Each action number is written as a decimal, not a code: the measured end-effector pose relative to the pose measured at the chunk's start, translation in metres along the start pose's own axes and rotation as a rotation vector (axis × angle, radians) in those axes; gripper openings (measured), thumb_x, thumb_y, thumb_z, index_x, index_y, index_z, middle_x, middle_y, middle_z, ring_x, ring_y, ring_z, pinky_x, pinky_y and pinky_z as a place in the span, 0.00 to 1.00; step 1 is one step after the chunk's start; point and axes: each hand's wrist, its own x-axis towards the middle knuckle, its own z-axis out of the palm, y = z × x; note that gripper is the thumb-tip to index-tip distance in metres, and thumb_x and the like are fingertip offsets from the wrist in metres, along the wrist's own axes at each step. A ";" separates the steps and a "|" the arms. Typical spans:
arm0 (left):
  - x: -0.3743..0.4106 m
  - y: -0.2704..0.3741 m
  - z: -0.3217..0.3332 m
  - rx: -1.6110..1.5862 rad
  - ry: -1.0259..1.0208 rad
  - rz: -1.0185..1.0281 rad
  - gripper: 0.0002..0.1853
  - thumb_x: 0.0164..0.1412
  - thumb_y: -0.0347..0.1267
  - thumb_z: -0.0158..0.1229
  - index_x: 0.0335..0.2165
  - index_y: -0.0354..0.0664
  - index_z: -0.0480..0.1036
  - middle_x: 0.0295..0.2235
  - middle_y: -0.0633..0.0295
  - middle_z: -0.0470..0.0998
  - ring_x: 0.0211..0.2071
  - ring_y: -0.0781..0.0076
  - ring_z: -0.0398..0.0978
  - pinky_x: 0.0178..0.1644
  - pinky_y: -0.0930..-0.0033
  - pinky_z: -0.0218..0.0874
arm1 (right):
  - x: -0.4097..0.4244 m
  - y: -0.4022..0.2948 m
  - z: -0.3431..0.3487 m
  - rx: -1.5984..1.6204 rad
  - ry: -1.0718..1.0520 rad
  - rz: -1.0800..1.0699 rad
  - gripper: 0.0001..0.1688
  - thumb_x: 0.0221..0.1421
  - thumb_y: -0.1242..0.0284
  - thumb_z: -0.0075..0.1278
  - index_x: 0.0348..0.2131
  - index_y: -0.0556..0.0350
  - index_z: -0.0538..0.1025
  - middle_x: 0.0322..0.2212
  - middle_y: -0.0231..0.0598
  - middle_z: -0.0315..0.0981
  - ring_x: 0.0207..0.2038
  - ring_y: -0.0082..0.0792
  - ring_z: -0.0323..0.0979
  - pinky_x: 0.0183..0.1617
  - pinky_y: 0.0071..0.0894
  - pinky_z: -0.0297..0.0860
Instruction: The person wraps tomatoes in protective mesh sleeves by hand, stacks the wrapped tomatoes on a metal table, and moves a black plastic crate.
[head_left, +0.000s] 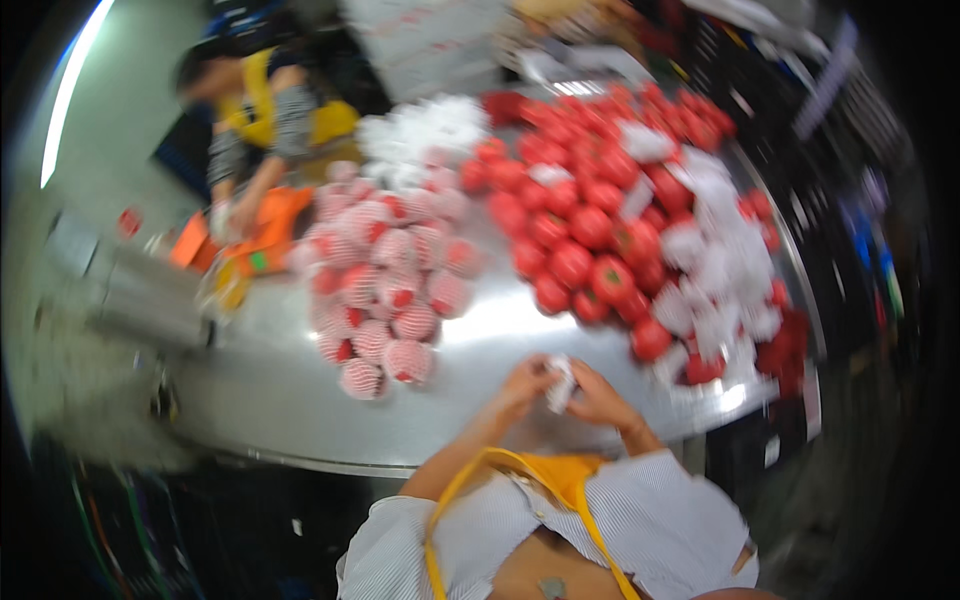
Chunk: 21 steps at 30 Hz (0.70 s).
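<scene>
My left hand (523, 388) and my right hand (602, 396) meet over the near side of a steel table (480, 397). Between them they hold a small white foam net sleeve (559, 385), pinched at its two sides. Whether anything sits inside the sleeve cannot be made out. Ahead and to the right is a heap of bare red tomatoes (591, 227). Loose white foam sleeves (716, 259) cover that heap's right side. Left of my hands, red fruits in foam nets (395, 291) are gathered in a group.
Behind the netted fruits lies a pile of white foam nets (424, 133). A person in a yellow apron (259, 101) handles an orange box (277, 221) at the table's far left. Dark crates (757, 112) line the right side. The view is blurred.
</scene>
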 end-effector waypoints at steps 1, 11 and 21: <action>-0.001 -0.009 -0.016 -0.156 -0.048 0.007 0.19 0.48 0.28 0.54 0.41 0.37 0.62 0.34 0.59 0.70 0.35 0.71 0.69 0.39 0.71 0.63 | 0.003 0.022 0.006 0.078 -0.070 0.048 0.28 0.40 0.75 0.46 0.46 0.58 0.64 0.47 0.46 0.58 0.48 0.41 0.60 0.47 0.33 0.61; -0.007 -0.003 0.009 0.258 0.030 0.207 0.08 0.50 0.23 0.50 0.33 0.35 0.66 0.29 0.63 0.72 0.28 0.76 0.69 0.33 0.76 0.62 | -0.020 0.054 0.021 0.417 0.295 0.409 0.16 0.45 0.75 0.49 0.36 0.62 0.66 0.33 0.37 0.67 0.35 0.24 0.67 0.38 0.24 0.65; 0.003 -0.006 -0.013 -0.234 -0.403 -0.265 0.22 0.51 0.33 0.51 0.43 0.30 0.61 0.39 0.58 0.70 0.37 0.71 0.69 0.41 0.69 0.62 | -0.009 0.055 -0.002 1.470 0.200 0.303 0.16 0.54 0.70 0.36 0.41 0.58 0.66 0.37 0.33 0.67 0.40 0.27 0.66 0.46 0.29 0.62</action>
